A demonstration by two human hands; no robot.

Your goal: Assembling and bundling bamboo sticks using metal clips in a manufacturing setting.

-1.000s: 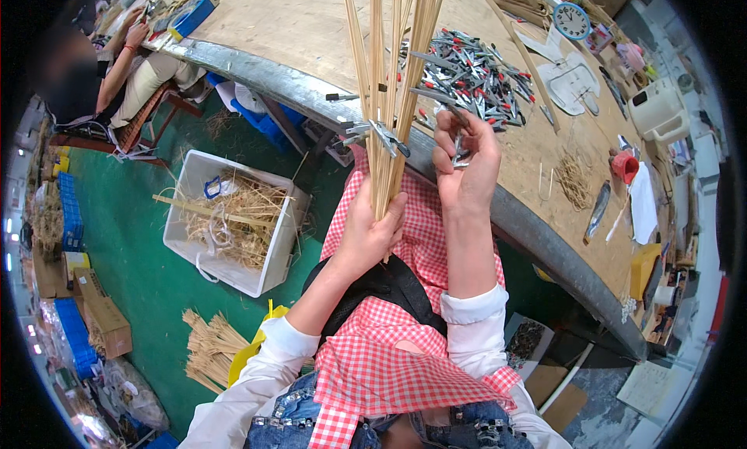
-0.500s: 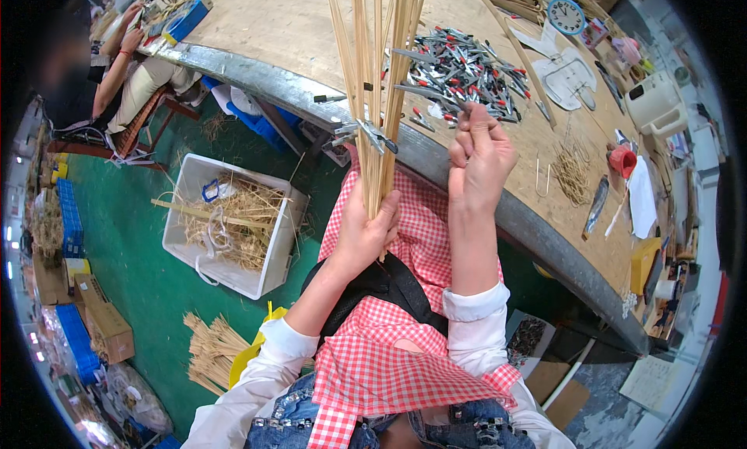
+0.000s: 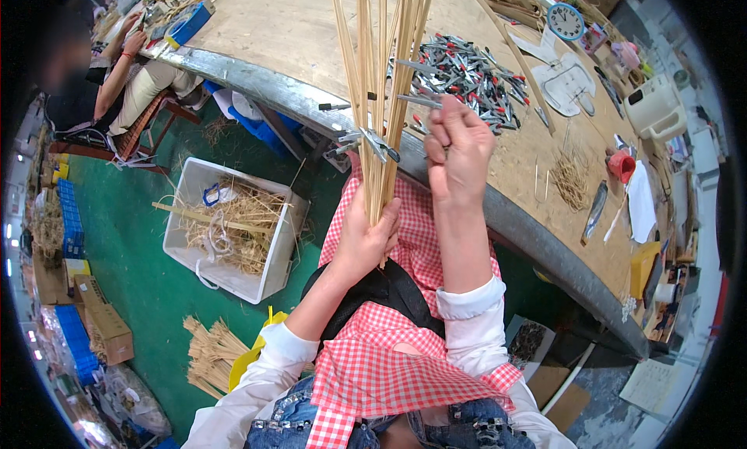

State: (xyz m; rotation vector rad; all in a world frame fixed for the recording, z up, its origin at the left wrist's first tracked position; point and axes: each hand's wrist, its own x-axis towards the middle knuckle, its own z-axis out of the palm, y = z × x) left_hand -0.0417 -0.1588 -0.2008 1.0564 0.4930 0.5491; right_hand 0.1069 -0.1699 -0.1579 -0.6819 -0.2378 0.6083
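My left hand [image 3: 369, 235] is wrapped around the lower part of an upright bundle of thin, pale bamboo strips [image 3: 375, 186], which fan out toward the top. Several small metal clips [image 3: 373, 145] cross the bundle above that hand, and one grey clip [image 3: 416, 64] sticks out rightward higher up. Between the thumb and fingertips of my right hand [image 3: 461, 149] is the end of another grey clip [image 3: 420, 100]. Its far tip reaches the right-hand strips; whether it bites on them I cannot tell. Beyond that hand, a heap of loose clips [image 3: 471, 75] with red and black ends covers part of the wooden table [image 3: 280, 36].
The metal table edge [image 3: 529, 231] runs just beyond my hands. A white bin [image 3: 268, 282] of straw-like scraps and a bundle of strips [image 3: 210, 352] are at left. A seated person [image 3: 117, 83] works far left. A clock [image 3: 566, 21] and white jug [image 3: 656, 106] are at right.
My right hand has moved left, closer to the bundle, with the clip in its fingers. My left hand keeps its hold on the strips, whose tops have shifted slightly right.
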